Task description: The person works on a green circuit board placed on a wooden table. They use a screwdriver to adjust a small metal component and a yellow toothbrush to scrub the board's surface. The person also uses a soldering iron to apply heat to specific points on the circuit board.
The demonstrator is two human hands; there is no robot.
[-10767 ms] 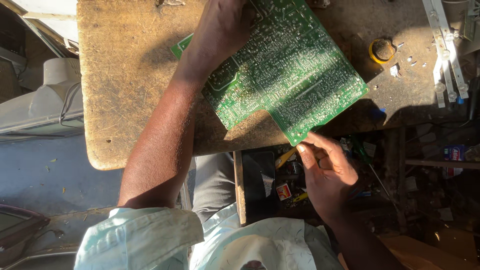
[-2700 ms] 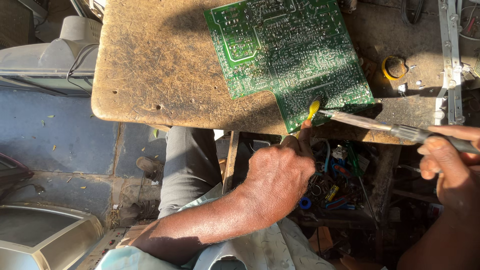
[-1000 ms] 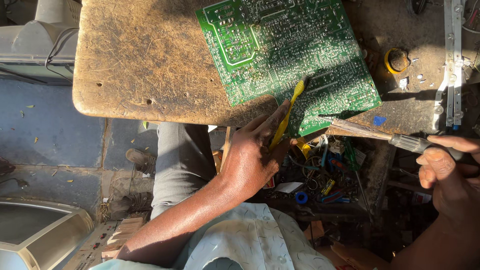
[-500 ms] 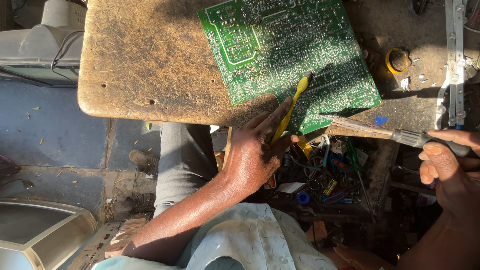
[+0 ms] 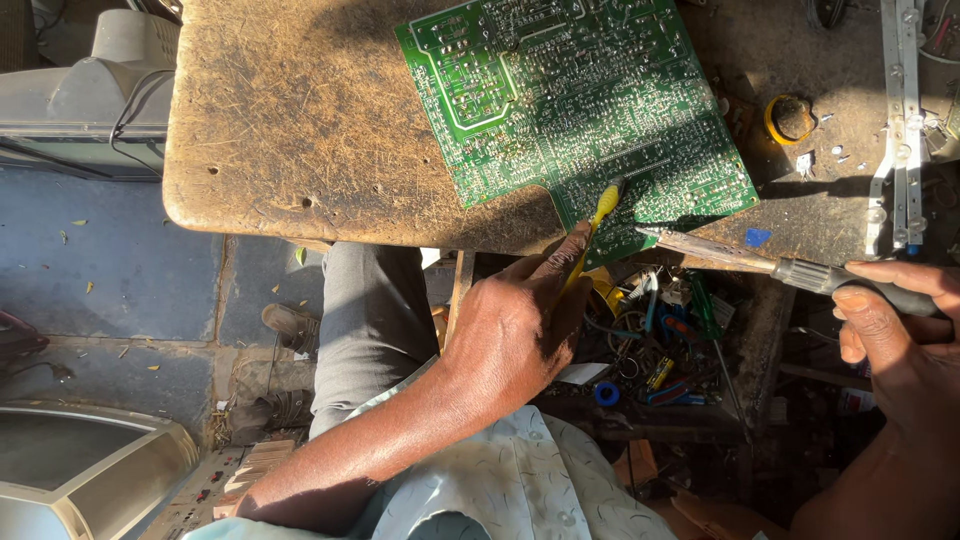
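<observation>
Pinned yellow-handled tool (image 5: 597, 215) with left hand (image 5: 510, 335) onto green circuit board (image 5: 570, 105), solder-side up on workbench (image 5: 300, 130), right hand (image 5: 900, 330) gripping soldering iron (image 5: 770, 265) aimed at same near edge.

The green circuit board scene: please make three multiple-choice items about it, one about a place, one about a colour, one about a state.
1. Where does the green circuit board lie?
A. on the floor
B. on the worn wooden bench, its near corner past the edge
C. in the person's lap

2. What colour is the thin tool in the left hand?
A. yellow
B. red
C. white

3. How does the right hand keep the soldering iron?
A. lying loose on the bench
B. gripped by its dark handle, tip at the board's edge
C. hanging from a cord

Answers: 1 B, the board rests on the benchtop. 2 A, its shaft is yellow. 3 B, the fingers wrap the handle.
</observation>
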